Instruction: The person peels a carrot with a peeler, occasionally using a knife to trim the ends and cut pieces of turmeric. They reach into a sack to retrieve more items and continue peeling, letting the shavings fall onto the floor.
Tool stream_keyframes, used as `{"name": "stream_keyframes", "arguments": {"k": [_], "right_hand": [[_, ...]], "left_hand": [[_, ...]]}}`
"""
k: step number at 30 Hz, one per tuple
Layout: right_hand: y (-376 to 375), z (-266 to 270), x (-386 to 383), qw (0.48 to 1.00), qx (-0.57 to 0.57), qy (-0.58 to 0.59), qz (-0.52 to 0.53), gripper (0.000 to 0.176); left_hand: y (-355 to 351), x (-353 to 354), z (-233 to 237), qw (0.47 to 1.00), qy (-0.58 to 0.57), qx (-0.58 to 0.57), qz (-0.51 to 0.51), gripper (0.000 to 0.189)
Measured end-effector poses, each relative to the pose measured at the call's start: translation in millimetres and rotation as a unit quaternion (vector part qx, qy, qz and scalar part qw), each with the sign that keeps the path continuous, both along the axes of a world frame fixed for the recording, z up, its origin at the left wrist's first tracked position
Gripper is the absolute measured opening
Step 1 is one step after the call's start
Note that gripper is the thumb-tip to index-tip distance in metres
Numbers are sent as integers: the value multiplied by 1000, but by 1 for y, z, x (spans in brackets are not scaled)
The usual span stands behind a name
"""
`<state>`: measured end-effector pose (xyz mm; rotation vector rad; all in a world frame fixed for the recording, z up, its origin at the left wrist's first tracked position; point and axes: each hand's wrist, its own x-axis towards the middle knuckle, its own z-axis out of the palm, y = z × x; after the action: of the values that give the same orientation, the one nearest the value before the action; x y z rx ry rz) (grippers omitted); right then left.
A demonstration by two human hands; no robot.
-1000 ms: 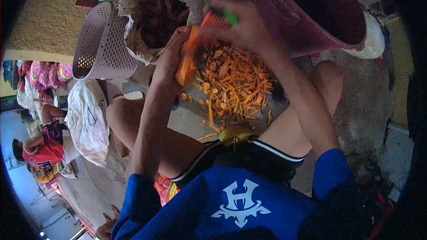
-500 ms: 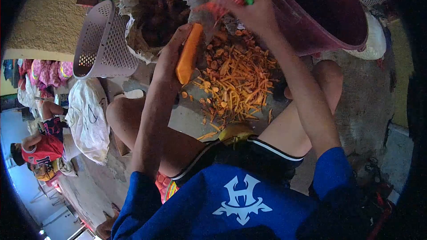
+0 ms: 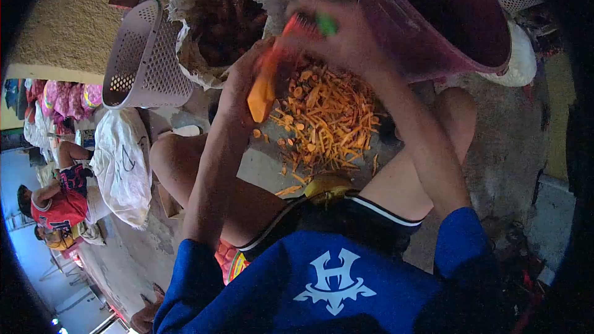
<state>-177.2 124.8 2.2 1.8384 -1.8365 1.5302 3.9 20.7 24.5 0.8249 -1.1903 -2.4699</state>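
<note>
My left hand is closed around a large carrot, whose bright orange, flat-cut end sticks out below the palm. Above its upper end, my right hand grips a tool with a green handle. A red ribbed part shows by my right fingers, close to the carrot. Motion blurs this hand and hides the tool's working edge. Beneath both hands lies a pile of orange peelings and round slices on the floor between my legs.
An open woven sack of dark, dirty roots stands beyond my left hand, beside a perforated basket. At right is a big maroon tub. A white sack and a person in a red jersey are at left.
My right hand has moved left and slightly down, bringing the tool to the carrot. The carrot's lower end has shifted slightly, its upper part now blurred behind the red part.
</note>
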Motion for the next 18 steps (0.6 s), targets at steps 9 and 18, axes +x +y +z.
{"name": "stream_keyframes", "arguments": {"k": [9, 18], "right_hand": [[3, 6, 10, 994, 51, -16, 94, 40], [3, 6, 9, 989, 75, -126, -15, 46]], "left_hand": [[-1, -5, -4, 1000, 19, 15, -2, 33], [-26, 2, -23, 993, 95, 30, -66, 32]]}}
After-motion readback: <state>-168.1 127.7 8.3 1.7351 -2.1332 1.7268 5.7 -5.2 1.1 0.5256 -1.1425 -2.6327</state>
